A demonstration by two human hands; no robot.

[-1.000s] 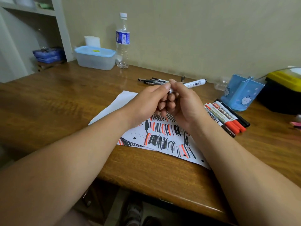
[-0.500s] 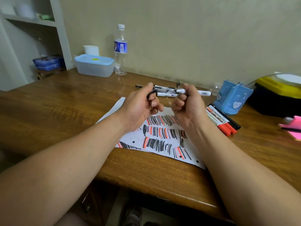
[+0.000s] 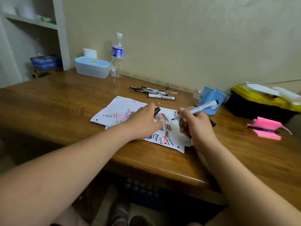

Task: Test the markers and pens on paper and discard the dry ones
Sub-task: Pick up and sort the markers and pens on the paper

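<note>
A white sheet of paper (image 3: 123, 106) covered with black and red test strokes lies on the wooden table. My right hand (image 3: 194, 123) grips an uncapped white marker (image 3: 201, 108), its dark tip just above the paper. My left hand (image 3: 144, 122) rests on the paper and holds the marker's black cap (image 3: 156, 111) between its fingers. A pile of pens and markers (image 3: 154, 92) lies behind the paper. My right hand hides most of the markers to the right of the sheet; only a black end (image 3: 212, 122) shows.
A blue pen holder (image 3: 211, 97) stands right of the paper, a black and yellow box (image 3: 260, 105) beyond it. Pink sticky notes with a pen (image 3: 265, 129) lie far right. A lidded plastic box (image 3: 92, 66) and water bottle (image 3: 117, 56) stand at the back wall.
The cap came off the marker and stays in my left hand. Both hands dropped to the paper, and my right hand turned the marker tip down toward the sheet.
</note>
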